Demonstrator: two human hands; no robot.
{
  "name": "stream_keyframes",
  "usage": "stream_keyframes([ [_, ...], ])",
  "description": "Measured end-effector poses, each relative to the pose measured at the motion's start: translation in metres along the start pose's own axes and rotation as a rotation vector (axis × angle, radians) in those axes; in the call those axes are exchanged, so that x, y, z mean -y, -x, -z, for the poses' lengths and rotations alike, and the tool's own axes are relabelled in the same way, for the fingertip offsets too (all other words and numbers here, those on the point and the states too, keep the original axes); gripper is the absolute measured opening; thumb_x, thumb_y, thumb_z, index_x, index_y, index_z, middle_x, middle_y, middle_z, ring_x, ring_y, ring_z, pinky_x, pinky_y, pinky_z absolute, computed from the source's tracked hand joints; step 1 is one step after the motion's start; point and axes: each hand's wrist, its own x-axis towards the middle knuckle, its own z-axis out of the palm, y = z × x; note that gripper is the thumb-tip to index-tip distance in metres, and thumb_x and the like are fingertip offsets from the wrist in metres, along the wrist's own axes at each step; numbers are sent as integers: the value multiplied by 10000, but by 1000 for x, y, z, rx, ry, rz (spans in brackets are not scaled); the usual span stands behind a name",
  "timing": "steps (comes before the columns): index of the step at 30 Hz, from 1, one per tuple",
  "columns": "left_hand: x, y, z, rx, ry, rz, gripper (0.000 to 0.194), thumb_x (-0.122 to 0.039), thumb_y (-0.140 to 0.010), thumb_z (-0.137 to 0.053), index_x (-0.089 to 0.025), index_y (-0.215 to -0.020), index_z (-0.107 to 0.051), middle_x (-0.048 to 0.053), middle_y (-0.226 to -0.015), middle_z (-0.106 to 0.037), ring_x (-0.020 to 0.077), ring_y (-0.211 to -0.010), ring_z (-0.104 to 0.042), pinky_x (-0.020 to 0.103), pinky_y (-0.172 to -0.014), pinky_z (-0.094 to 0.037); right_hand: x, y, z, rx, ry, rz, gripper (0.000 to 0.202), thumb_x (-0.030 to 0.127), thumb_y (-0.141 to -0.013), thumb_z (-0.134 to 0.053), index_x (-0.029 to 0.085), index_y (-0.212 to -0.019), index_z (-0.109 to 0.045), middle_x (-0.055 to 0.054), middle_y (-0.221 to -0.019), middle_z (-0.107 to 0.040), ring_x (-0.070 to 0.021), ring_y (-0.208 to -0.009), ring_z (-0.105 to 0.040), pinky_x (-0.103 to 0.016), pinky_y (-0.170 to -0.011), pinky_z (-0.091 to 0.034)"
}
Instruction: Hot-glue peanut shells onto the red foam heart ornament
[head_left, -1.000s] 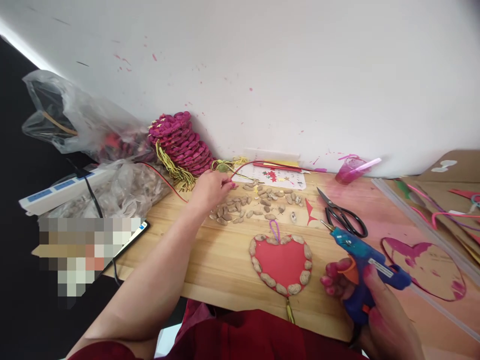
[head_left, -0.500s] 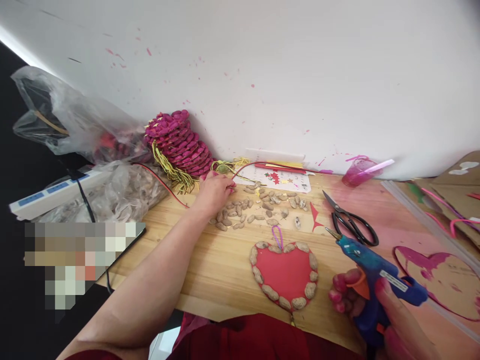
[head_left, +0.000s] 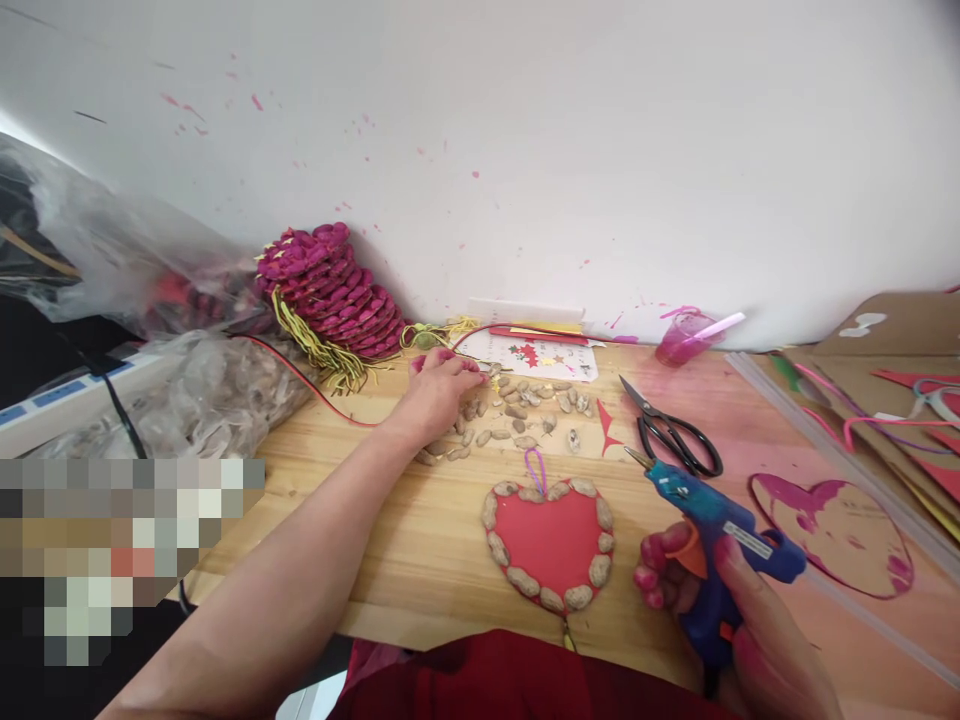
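Note:
My right hand (head_left: 739, 610) is wrapped round a blue glue gun (head_left: 709, 520) with an orange trigger, its nozzle pointing up and left. My left hand (head_left: 436, 395) reaches over the back left of the loose peanuts (head_left: 525, 395); its fingers bend down at the far side, and whatever they touch is too small to make out. Between my hands, nearer to me, lies a red heart (head_left: 551, 540) edged with peanuts, with a purple loop at its top.
Black scissors (head_left: 679, 440) and a red scrap (head_left: 606, 428) lie beyond the glue gun. A pink cup (head_left: 681, 340), a painted cardboard heart (head_left: 832, 535), stacked magenta pieces (head_left: 337, 290), plastic bags (head_left: 217, 390) and a power strip (head_left: 60, 400) surround the work area.
The view has shifted to the right. My left hand has moved slightly right over the peanuts. My right hand still holds the glue gun.

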Motion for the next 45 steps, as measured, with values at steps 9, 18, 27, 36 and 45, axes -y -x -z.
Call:
stream_keyframes([
  [9,7,-2,-6,-18,-5,21,417,-95,-850,-504,-334,-1081,-756,16,-1190,-730,286,-1182,-475,520,-1000,-291,4,6,-11,-31,-88,-28,269,474,-707,-814,229,-780,-730,-47,-752,-688,-227,-649,-679,-328,-574,-579],
  [18,-13,-7,14,8,-66,201,294,-211,-906,-497,-237,-982,-779,83,-1051,-755,321,-1090,-535,522,-929,-359,4,9,-13,-36,-98,10,270,460,-766,-778,201,-806,-714,-50,-781,-702,-223,-689,-687,-319,-605,-571],
  [27,-35,-55,6,188,-121,206,290,-229,-838,-610,-256,-1081,-765,73,-1079,-764,354,-1130,-565,528,-971,-395,3,8,-11,-25,-115,-16,320,488,-729,-811,194,-817,-721,-65,-791,-725,-203,-656,-691,-280,-565,-549],
  [36,-23,-46,3,124,-196,138,237,-175,-847,-554,-222,-974,-748,88,-1050,-742,321,-1081,-589,498,-940,-409,4,9,-13,-19,-109,-9,331,496,-729,-810,193,-828,-718,-70,-797,-727,-205,-636,-694,-289,-549,-550],
  [45,-13,-31,1,74,-262,34,201,-152,-886,-529,-180,-930,-723,131,-988,-690,305,-1040,-597,439,-913,-445,-2,3,-3,9,-99,2,325,499,-738,-805,202,-844,-724,-76,-848,-737,-202,-649,-697,-289,-552,-552],
])
